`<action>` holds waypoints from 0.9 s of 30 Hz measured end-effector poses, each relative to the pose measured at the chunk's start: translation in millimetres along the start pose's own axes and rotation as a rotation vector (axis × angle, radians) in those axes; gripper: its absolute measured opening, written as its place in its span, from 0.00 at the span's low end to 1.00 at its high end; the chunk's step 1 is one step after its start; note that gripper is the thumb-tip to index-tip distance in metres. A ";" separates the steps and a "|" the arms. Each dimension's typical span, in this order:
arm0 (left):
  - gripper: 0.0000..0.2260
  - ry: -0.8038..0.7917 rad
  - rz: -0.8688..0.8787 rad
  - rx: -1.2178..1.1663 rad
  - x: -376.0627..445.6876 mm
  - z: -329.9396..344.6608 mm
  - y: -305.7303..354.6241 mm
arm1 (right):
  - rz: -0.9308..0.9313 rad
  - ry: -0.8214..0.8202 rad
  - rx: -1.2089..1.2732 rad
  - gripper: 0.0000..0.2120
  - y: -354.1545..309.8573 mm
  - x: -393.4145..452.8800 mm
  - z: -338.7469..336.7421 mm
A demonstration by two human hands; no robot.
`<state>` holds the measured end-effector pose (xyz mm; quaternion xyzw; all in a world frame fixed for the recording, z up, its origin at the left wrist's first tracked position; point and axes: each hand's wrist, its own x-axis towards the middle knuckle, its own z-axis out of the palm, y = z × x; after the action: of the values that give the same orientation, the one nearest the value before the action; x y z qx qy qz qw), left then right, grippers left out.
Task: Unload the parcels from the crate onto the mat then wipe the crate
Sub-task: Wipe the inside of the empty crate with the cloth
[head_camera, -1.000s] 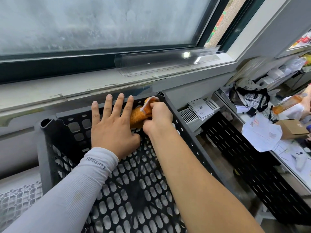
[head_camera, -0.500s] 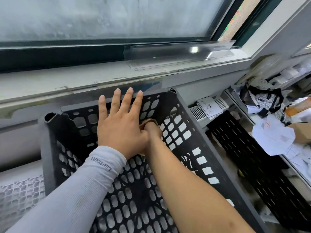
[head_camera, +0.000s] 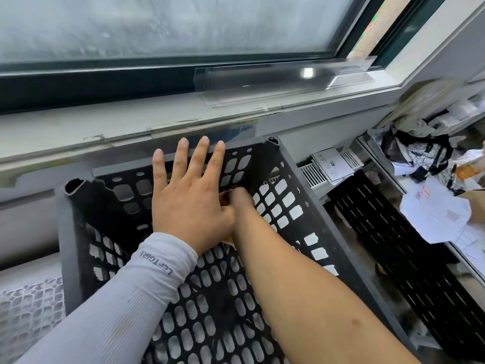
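Note:
A black perforated plastic crate (head_camera: pixel 296 179) stands below the window sill, and I see no parcels inside it. My left hand (head_camera: pixel 189 195), in a grey sleeve, lies flat with straight fingers against the crate's far wall near its rim. My right hand (head_camera: pixel 240 199) reaches down inside the crate near the far right corner and grips an orange cloth (head_camera: pixel 227 239). Most of the cloth is hidden behind my left hand; only small orange bits show beside my right wrist.
A white patterned mat (head_camera: pixel 29 308) lies to the left of the crate. A window sill (head_camera: pixel 131 124) with a clear plastic strip (head_camera: pixel 283 80) runs behind it. On the right sit a black slotted panel (head_camera: pixel 409 261), papers (head_camera: pixel 435 214) and clutter.
My right hand with the cloth has gone from the crate's top rim down along the inside of the far wall. My left hand has stayed flat on the wall.

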<state>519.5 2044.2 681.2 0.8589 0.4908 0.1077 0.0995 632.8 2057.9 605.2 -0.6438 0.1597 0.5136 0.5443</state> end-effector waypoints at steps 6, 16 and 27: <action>0.43 -0.020 0.003 0.009 0.0 -3.0 -0.8 | 0.048 0.075 -0.002 0.12 -34.7 -20.8 5.8; 0.44 -0.040 0.014 0.028 0.1 -4.9 -1.1 | -0.034 0.040 0.111 0.08 -67.3 -78.4 0.3; 0.41 -0.111 0.066 0.126 -15.5 -27.0 -19.4 | -0.560 -0.142 -0.109 0.23 -30.4 -116.1 -22.3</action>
<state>488.3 2042.3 700.3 0.8838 0.4616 0.0323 0.0686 618.0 2008.5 715.9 -0.6538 -0.0903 0.3950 0.6390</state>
